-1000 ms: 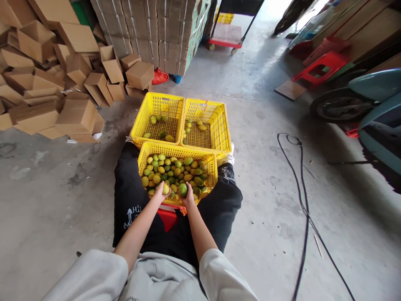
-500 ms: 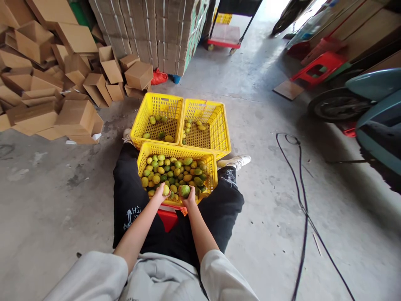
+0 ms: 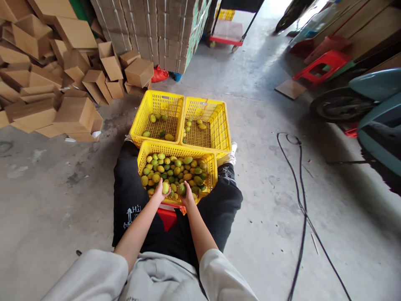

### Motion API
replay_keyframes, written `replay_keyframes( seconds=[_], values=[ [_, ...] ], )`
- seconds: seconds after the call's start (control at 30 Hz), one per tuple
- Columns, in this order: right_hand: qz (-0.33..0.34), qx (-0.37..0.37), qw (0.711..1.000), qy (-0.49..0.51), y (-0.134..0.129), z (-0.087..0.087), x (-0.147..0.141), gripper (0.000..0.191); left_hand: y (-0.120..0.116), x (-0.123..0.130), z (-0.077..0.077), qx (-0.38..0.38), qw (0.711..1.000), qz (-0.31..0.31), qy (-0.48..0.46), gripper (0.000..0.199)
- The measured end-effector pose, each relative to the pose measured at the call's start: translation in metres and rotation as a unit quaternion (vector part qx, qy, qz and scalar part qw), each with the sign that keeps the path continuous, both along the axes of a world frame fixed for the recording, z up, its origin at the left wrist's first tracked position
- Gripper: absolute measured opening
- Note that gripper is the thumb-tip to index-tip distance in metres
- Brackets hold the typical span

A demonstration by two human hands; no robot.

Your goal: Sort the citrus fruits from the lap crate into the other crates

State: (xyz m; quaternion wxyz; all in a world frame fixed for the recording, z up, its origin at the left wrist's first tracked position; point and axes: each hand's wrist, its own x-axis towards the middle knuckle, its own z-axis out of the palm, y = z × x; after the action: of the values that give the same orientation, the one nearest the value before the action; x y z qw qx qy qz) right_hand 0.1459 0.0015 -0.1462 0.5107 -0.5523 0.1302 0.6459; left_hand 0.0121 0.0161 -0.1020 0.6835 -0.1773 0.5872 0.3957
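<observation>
My left hand [image 3: 161, 192] is closed around a yellow-green fruit [image 3: 165, 188], round and smooth. In my right hand [image 3: 188, 196] is a darker green fruit [image 3: 182, 190]. Both hands are over the near side of a yellow plastic crate [image 3: 214, 177] between my legs. A thick layer of oval fruits [image 3: 177, 171], from yellow to dark green, fills its bottom; their exact kind I cannot tell. Behind it stand two more yellow crates, the left crate [image 3: 134, 129] and the right crate [image 3: 227, 125], each with several fruits scattered on its floor.
Open cardboard boxes [image 3: 75, 115] lie heaped at the left, before a tall stack of flattened cardboard [image 3: 156, 33]. A hand cart [image 3: 227, 35] stands at the back. To the right are a black cable [image 3: 302, 188], a red stool [image 3: 326, 69] and a scooter [image 3: 376, 100].
My right hand has turned, and its green fruit has shifted slightly left and up. The left hand's fruit has rotated a little. My right foot has drawn in towards the crates.
</observation>
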Motion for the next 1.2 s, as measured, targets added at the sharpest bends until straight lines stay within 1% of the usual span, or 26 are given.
replay_keyframes(
  seconds=[0.07,0.13,0.23,0.33,0.4,0.5,0.67,0.8,0.9,1.03,1.2],
  values=[
    [0.016,-0.001,1.0,-0.006,0.0,-0.001,-0.001,0.015,-0.001,0.001,0.002,0.012,1.0,-0.019,0.016,0.023],
    [0.017,-0.013,1.0,-0.002,0.0,-0.001,0.0,0.014,-0.001,0.003,0.002,0.008,0.999,-0.03,0.034,0.017],
    [0.002,-0.031,0.999,0.024,0.0,-0.001,0.003,0.017,-0.001,0.003,-0.001,-0.02,0.998,-0.028,0.055,0.017],
    [-0.012,-0.031,0.998,0.047,0.001,-0.003,0.005,0.019,0.0,0.002,-0.006,-0.046,0.996,-0.017,0.071,0.018],
    [-0.017,-0.034,0.998,0.053,0.001,-0.006,0.007,0.017,0.001,0.0,-0.008,-0.055,0.996,-0.009,0.065,0.016],
    [-0.019,-0.03,0.998,0.051,0.002,-0.01,0.009,0.016,0.002,0.0,-0.011,-0.059,0.998,0.0,0.028,0.01],
    [-0.058,-0.029,0.997,0.038,0.002,-0.01,0.008,0.016,0.001,0.001,-0.014,-0.055,0.998,0.016,-0.011,0.011],
    [-0.015,-0.005,1.0,0.01,-0.001,-0.01,0.006,0.018,0.001,0.001,-0.011,-0.041,0.999,0.022,-0.009,0.014],
    [0.012,0.0,1.0,0.017,-0.002,-0.009,0.007,0.016,0.002,-0.001,-0.005,-0.019,1.0,0.014,-0.005,0.016],
    [0.012,-0.019,0.999,0.04,0.0,-0.005,0.008,0.022,0.001,-0.001,0.0,0.006,1.0,-0.012,-0.005,0.015],
    [-0.006,-0.055,0.997,0.058,0.003,0.001,0.005,0.022,-0.001,0.001,-0.007,0.009,1.0,-0.015,-0.002,0.011]
  ],
)
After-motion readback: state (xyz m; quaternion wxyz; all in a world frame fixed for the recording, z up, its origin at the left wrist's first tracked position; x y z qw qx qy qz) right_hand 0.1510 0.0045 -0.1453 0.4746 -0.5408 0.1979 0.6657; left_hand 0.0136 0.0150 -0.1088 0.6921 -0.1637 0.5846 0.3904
